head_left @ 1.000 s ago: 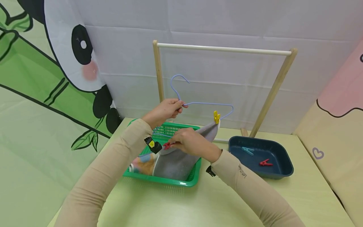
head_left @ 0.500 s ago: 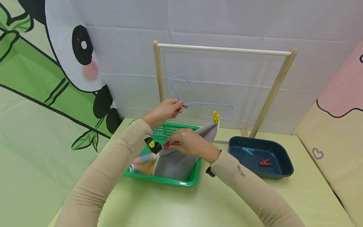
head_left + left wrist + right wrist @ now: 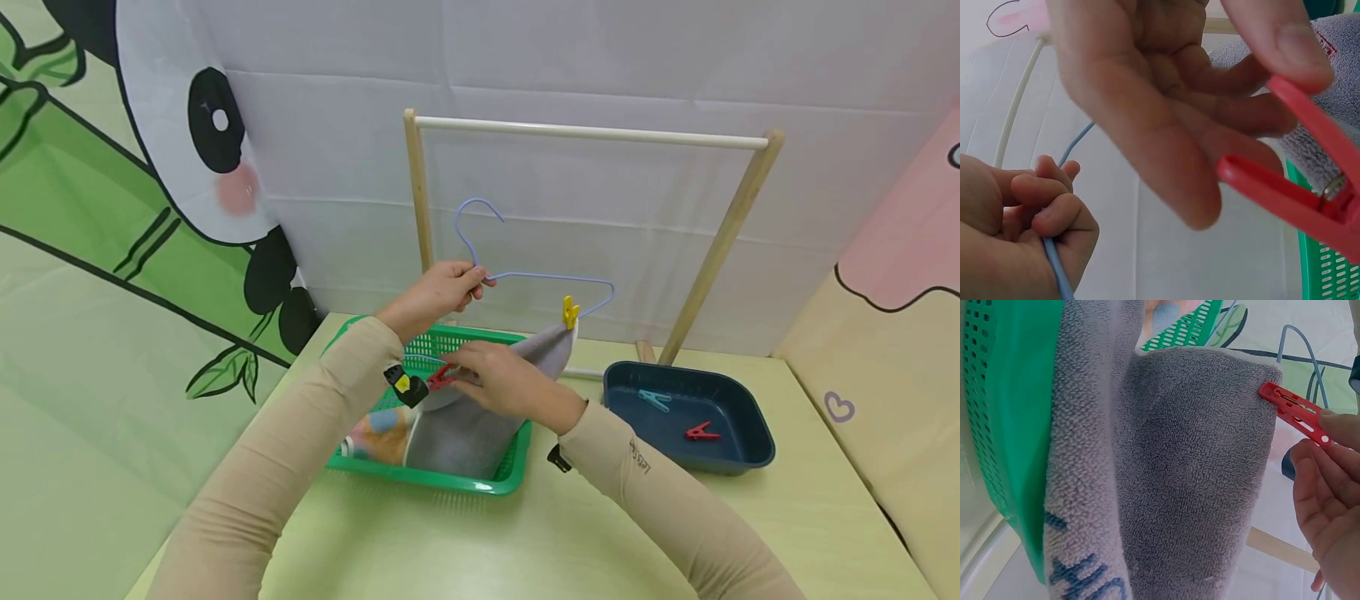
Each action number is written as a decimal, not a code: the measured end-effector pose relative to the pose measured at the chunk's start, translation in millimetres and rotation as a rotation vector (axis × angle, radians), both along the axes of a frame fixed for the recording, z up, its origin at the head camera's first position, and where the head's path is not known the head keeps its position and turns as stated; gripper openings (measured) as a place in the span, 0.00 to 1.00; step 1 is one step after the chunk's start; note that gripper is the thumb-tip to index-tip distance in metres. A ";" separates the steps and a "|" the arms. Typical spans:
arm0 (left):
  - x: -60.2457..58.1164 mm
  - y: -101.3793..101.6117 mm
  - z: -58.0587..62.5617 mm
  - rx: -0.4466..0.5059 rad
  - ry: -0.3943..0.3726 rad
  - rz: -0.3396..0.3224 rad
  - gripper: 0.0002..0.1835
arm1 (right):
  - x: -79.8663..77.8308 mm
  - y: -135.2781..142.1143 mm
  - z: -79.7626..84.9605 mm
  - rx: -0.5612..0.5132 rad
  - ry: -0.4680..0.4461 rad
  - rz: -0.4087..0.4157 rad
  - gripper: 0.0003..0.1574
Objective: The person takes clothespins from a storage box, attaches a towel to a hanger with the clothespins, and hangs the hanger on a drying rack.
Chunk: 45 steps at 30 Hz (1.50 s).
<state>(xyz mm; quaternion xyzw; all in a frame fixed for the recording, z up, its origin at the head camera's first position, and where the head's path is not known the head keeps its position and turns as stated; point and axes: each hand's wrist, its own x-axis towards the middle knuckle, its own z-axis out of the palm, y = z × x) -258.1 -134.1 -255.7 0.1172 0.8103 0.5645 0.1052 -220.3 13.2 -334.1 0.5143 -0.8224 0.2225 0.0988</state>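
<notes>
My left hand [image 3: 438, 292] grips a thin blue wire hanger [image 3: 555, 275] below its hook. A grey towel [image 3: 457, 437] hangs from it at the right, held by a yellow clothespin [image 3: 571, 313], and its lower part lies in the green basket [image 3: 427, 477]. A red clothespin [image 3: 1294, 412] is clamped on the towel's other corner. My right hand [image 3: 510, 379] is at that clothespin's handles. In the left wrist view the handles stand spread, with the thumb at one tip and the index finger apart from the other. The hanger's left end is partly hidden.
A dark blue tub [image 3: 753, 454] at the right holds a light blue clothespin [image 3: 656, 400] and a red one [image 3: 702, 432]. Behind stands a wooden rack with a white rail [image 3: 592, 130]. A multicoloured cloth [image 3: 378, 435] lies in the basket.
My right fingers have loosened, and the red clothespin's handles have spread and show more fully. My left hand and the hanger have stayed almost still.
</notes>
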 end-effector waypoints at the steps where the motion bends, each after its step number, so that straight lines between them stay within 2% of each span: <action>1: 0.1 0.0 0.1 -0.012 0.010 -0.001 0.18 | -0.4 0.1 -0.9 -0.006 0.002 0.001 0.18; 13: -0.6 -3.0 0.1 -0.058 0.071 0.004 0.18 | -4.3 13.7 -6.6 -0.008 -0.001 -0.010 0.17; 29: 3.4 -4.3 1.6 -0.107 0.101 0.034 0.18 | -12.8 56.7 9.0 -0.076 0.001 -0.103 0.07; 38: 5.7 -2.9 2.5 -0.139 0.146 0.069 0.18 | -23.4 73.7 12.7 -0.093 0.074 -0.172 0.05; 45: 6.3 -3.1 1.8 -0.161 0.160 0.072 0.18 | -29.1 80.4 14.8 -0.239 0.175 -0.228 0.03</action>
